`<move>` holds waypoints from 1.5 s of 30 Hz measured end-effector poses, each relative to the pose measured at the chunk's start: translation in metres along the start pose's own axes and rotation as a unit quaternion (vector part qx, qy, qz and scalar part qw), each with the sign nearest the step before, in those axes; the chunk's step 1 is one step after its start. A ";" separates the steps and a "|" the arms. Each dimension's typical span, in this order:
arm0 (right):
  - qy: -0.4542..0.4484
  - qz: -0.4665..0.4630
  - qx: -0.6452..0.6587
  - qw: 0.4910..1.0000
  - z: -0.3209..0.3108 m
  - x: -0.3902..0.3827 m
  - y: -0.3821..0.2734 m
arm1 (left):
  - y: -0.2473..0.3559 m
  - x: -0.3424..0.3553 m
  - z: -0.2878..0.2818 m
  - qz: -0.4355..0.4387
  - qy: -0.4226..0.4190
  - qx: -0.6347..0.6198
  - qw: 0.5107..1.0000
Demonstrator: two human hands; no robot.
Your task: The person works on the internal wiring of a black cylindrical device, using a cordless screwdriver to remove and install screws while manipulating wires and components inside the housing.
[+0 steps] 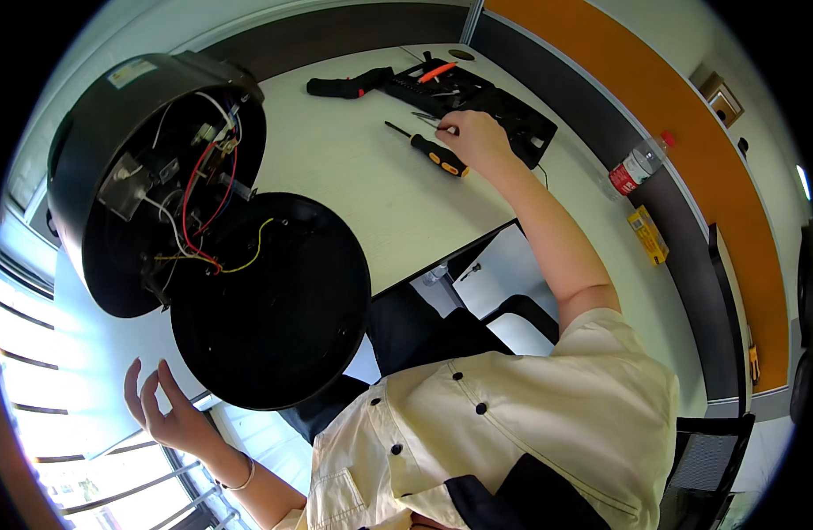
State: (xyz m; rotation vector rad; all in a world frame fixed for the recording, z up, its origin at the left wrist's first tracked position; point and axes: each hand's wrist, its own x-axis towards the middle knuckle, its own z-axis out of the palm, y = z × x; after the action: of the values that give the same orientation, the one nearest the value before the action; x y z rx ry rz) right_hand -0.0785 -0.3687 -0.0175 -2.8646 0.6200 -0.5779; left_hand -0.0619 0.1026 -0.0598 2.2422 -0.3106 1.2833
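My right hand (477,141) reaches over the table with thumb and fingers pinched together. A thin metal tool (424,117) pokes out at its fingertips, its kind too small to make out. Just below that hand lies a screwdriver (437,155) with a black and yellow handle. My left hand (166,420) is empty, fingers apart, beside the lower left rim of a round black cover (283,327). Red, white and yellow wires run from this cover into a dark rounded appliance housing (106,168), tipped so its inner parts show.
An open black tool case (530,132) lies at the back, an orange-handled tool (437,72) on it. Left of it rests a black power screwdriver (349,86). A red-capped bottle (636,168) and a yellow box (647,235) stand along the right partition (680,221).
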 end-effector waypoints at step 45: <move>-0.120 -0.029 -0.060 0.991 0.028 0.024 0.024 | 0.050 0.007 0.010 -0.031 -0.058 -0.065 0.996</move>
State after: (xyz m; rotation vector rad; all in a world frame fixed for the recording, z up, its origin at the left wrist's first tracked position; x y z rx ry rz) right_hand -0.0558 -0.3985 -0.0406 -3.0079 0.5497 -0.2027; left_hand -0.0730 0.0557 -0.0412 2.2018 -0.3540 1.0705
